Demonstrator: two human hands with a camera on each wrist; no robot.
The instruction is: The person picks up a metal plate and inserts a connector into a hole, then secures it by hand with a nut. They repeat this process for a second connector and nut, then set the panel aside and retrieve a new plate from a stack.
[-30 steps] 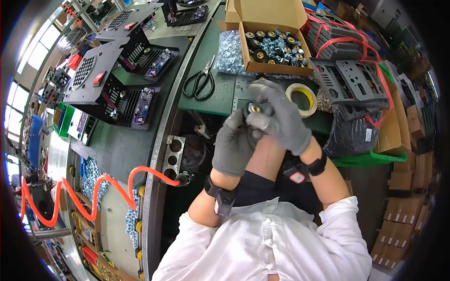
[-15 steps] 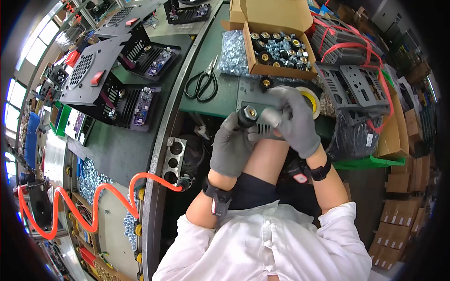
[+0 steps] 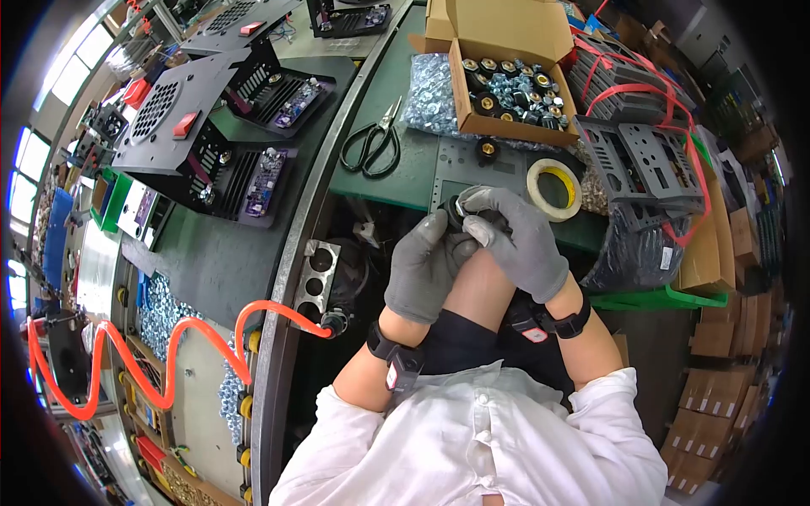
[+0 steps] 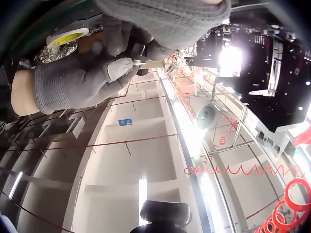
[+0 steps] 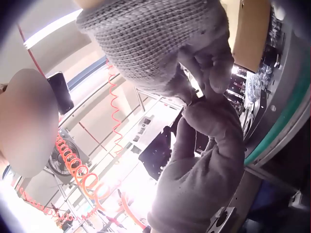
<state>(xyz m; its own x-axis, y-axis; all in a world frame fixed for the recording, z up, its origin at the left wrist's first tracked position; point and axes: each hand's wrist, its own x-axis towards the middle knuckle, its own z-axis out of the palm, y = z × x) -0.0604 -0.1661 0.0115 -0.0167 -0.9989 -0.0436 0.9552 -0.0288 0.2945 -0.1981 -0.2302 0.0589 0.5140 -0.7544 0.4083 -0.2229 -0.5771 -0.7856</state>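
In the head view both gloved hands meet above the person's lap, near the front edge of the green table. My left hand (image 3: 418, 274) holds a black round part (image 3: 453, 211) between thumb and fingers. My right hand (image 3: 527, 244) pinches the metal nut at the top of that part, with thumb and fingertips covering most of it. The left wrist view shows the black side of the part (image 4: 138, 50) between the two gloves, with bright metal at its end. A similar black part with a brass centre (image 3: 487, 150) rests on the grey metal panel (image 3: 456, 164) beyond the hands.
A cardboard box (image 3: 515, 128) of black parts and nuts stands behind the panel, beside a bag of metal pieces (image 3: 426, 93). Scissors (image 3: 371, 150) lie left, a tape roll (image 3: 531, 190) right. Strapped grey panels (image 3: 641, 160) are farther right; black housings (image 3: 181, 126) stand left.
My right hand drew away to the right half a second ago, exposing the nut on the black part. Now its fingers are back on the nut. My left hand keeps its grip.
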